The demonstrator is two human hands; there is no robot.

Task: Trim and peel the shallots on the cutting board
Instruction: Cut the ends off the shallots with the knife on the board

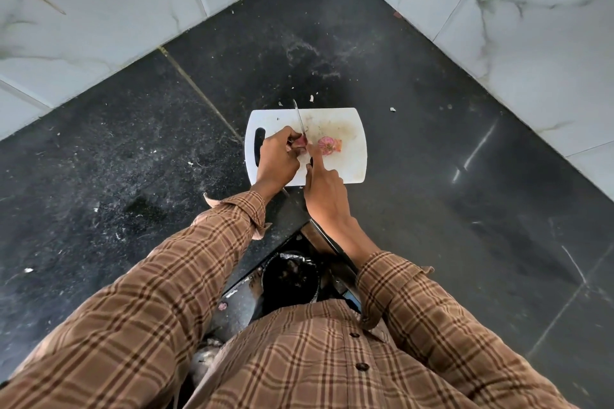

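Sleeves (pixel 186 279): we see brown plaid shirt sleeves reaching forward from the bottom of the view, cuffs unbuttoned.
Bin (pixel 289 279): below the counter edge, between our arms, sits a dark round container lined with foil or plastic; we cannot make out its contents.
Right hand (pixel 325 191): we curl it round the knife handle, forefinger stretched forward along the blade's back.
Left hand (pixel 278 161): we pinch a small shallot (pixel 301 142) in curled fingers, over the board's left part.
Knife (pixel 300 123): its blade points away from us and meets the held shallot.
Second shallot (pixel 328 145): pink, with a loose flap of skin, it lies on the board just right of the blade, apart from both hands.
Cutting board (pixel 345 163): white, stained, with a handle slot at the left; it rests on the black countertop (pixel 415 143).
Scraps (pixel 311 98): pale bits lie on the counter just beyond the board.
Wall tiles (pixel 531 26): white marbled tiles meet in a corner farthest off.
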